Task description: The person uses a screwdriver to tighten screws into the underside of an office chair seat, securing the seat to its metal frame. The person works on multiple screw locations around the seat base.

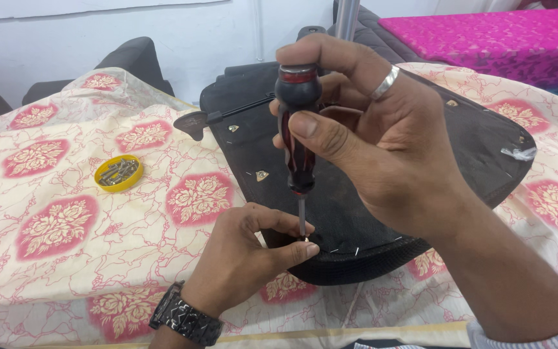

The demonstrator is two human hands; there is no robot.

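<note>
A cream cloth with red flowers covers the bench, white wall behind; the black seat base lies upside down on it. Right hand fingers clench the screwdriver upright at the base's near edge, left hand fingers pinching its tip. A yellow lid of screws sits left of the base.

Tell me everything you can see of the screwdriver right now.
The screwdriver stands nearly upright, tip down on the near edge of the black seat underside. Its handle is glossy dark red and black with a rounded black cap; the thin metal shaft is short. The right hand wraps the handle, thumb across it. The left hand's fingertips pinch around the tip.
</note>
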